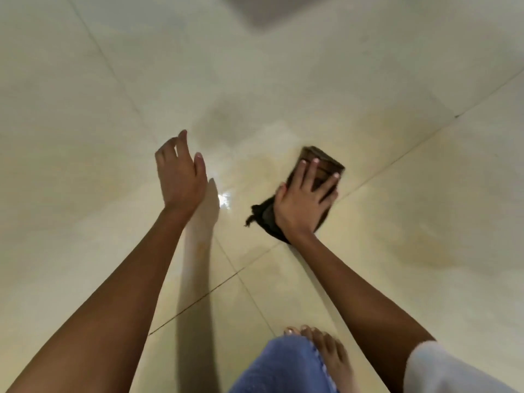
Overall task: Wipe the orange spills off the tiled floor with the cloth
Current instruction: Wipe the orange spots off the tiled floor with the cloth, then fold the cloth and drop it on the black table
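Under the right hand's (300, 205) fingers (312, 173): the cloth (321, 159), dark, folded, flat on the tiled floor (113, 137). Fingers spread and straight, palm down on top; pressing, not pinching. Judgement: a flat, spread hand loads the whole pad of cloth evenly, which suits scrubbing a thin film better than a bunched grip would. A frayed dark corner of the cloth sticks out behind the heel of the hand, on the thumb side.

Left hand (181, 177): appears lifted off the floor, holds nothing, fingers (181, 143) loosely apart and slightly curled. Its shadow (198, 236) falls on the tiles just beside it. Likely raised for balance in a crouch; bare foot (329, 355) and denim knee (283, 367) sit close by, between the forearms.

Spills: a broad, faint orange smear (419, 248) lies well to the outer side of the right fingers, apart from the cloth. A small orange fleck (202, 249) sits within the shadow, back from the left fingers. Tiles ahead of the right fingertips look hazy; frame blurred, cannot tell wet from stained.

Stage, as judged: mid-wipe, not finished. Next pass needs the cloth slid sideways onto the smear under firm pressure.
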